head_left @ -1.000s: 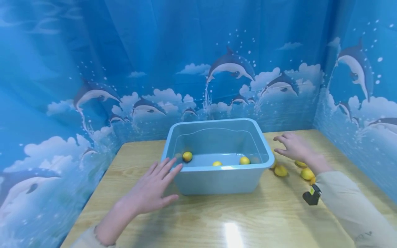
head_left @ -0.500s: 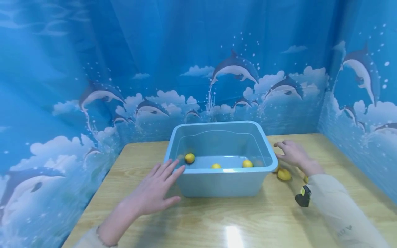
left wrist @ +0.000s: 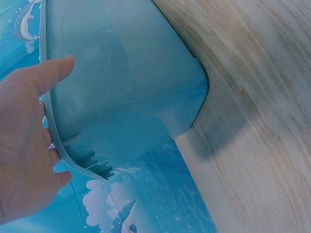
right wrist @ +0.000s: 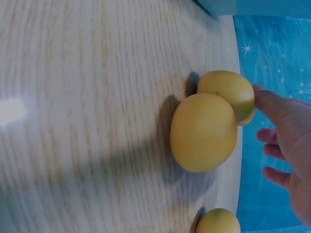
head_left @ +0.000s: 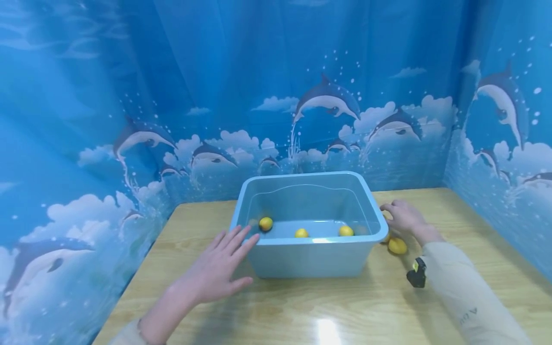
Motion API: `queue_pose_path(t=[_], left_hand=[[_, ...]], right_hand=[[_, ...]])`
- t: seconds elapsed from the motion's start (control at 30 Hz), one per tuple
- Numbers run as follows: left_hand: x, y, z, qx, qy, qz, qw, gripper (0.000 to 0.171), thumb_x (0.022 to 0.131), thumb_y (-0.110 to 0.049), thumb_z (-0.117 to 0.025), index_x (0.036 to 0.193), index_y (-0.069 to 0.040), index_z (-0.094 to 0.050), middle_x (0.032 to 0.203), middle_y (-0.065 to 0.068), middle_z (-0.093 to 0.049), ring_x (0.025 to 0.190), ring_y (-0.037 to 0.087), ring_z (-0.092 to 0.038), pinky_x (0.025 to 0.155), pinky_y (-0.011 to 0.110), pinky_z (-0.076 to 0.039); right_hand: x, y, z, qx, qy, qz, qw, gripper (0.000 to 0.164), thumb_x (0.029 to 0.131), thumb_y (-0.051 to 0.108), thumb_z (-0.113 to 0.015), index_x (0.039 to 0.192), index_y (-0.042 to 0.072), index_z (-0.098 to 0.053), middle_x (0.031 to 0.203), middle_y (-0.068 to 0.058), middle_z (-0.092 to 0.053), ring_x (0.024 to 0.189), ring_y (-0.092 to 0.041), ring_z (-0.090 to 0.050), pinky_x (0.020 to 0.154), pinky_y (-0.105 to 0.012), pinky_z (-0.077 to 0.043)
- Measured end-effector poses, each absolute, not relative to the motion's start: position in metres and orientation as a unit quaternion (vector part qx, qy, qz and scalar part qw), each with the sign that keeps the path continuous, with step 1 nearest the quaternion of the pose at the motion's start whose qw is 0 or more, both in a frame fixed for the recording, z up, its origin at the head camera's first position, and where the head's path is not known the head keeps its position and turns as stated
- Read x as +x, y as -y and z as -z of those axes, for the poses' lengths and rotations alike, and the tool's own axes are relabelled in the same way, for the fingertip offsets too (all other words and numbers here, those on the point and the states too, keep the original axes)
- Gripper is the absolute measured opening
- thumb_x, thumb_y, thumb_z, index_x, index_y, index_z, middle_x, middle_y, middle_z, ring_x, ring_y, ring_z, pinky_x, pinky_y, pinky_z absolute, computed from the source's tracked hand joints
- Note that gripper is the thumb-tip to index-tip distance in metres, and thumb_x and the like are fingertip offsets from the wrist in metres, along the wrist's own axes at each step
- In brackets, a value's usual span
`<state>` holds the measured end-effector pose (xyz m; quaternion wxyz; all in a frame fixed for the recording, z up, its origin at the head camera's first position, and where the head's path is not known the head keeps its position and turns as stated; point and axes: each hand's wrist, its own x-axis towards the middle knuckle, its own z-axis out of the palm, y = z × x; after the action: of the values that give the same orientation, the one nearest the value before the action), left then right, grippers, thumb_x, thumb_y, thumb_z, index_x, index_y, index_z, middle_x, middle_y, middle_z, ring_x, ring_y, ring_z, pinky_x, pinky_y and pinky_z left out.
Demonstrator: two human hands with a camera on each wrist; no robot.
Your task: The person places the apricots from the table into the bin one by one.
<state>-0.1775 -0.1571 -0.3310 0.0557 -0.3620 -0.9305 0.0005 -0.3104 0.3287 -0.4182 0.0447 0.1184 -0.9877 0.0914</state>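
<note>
My left hand lies with spread, straight fingers over the near left corner of a light blue plastic tub. In the left wrist view its thumb extends across the tub's outer wall, the other fingers partly behind the rim. Beyond the tub's right side, my right hand reaches down over some lemons. In the right wrist view one fingertip meets the edge of a lemon, while the other fingers bend loosely apart from it. A second lemon sits against that one, nearer the camera.
Inside the tub are a left lemon, a middle lemon and a right lemon. Another lemon lies apart on the wooden table. A blue dolphin-print curtain stands behind and along both sides.
My right hand has lowered and moved in toward the lemons beside the tub, its fingers bending more. The left hand stays at the tub's corner. The head view has shifted slightly.
</note>
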Motion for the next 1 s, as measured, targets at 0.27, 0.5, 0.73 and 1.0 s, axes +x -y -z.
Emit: queue_pose_path(t=[0.27, 0.5, 0.73, 1.0], left_hand=[[-0.1768, 0.1584, 0.3322, -0.367, 0.928, 0.004, 0.067, 0.087, 0.084, -0.050, -0.060, 0.150, -0.016, -0.015, 0.154, 0.010, -0.011, 0.139, 0.033, -0.015, 0.110, 0.053, -0.015], [-0.1759, 0.1603, 0.3323, -0.367, 0.928, 0.003, 0.067, 0.087, 0.084, -0.050, -0.061, 0.150, -0.016, -0.015, 0.154, 0.010, -0.011, 0.138, 0.033, -0.015, 0.110, 0.053, -0.015], [-0.1775, 0.1585, 0.3324, -0.367, 0.928, 0.000, 0.062, 0.088, 0.084, -0.050, -0.060, 0.150, -0.016, -0.014, 0.154, 0.010, -0.009, 0.139, 0.032, -0.014, 0.110, 0.051, -0.013], [-0.1779, 0.1565, 0.3326, -0.362, 0.930, -0.002, 0.065, 0.087, 0.084, -0.050, -0.061, 0.150, -0.016, -0.015, 0.154, 0.009, -0.011, 0.139, 0.032, -0.015, 0.110, 0.051, -0.014]], right_hand=[[-0.3125, -0.3283, 0.4192, 0.116, 0.989, -0.090, 0.020, 0.040, 0.087, 0.024, -0.061, 0.119, -0.001, -0.059, 0.099, -0.019, -0.058, 0.093, -0.038, -0.053, 0.078, -0.056, -0.044], [-0.3147, -0.3271, 0.4207, 0.100, 0.990, -0.098, -0.007, 0.040, 0.088, 0.024, -0.060, 0.119, -0.001, -0.058, 0.106, -0.025, -0.056, 0.101, -0.043, -0.049, 0.083, -0.060, -0.041], [-0.3154, -0.3329, 0.4220, 0.096, 0.990, -0.102, -0.018, 0.038, 0.088, 0.022, -0.059, 0.117, -0.002, -0.059, 0.105, -0.026, -0.056, 0.101, -0.045, -0.048, 0.083, -0.061, -0.040], [-0.3196, -0.3301, 0.4232, 0.092, 0.990, -0.107, -0.027, 0.041, 0.091, 0.023, -0.054, 0.122, -0.003, -0.056, 0.106, -0.024, -0.056, 0.101, -0.042, -0.049, 0.084, -0.060, -0.041]])
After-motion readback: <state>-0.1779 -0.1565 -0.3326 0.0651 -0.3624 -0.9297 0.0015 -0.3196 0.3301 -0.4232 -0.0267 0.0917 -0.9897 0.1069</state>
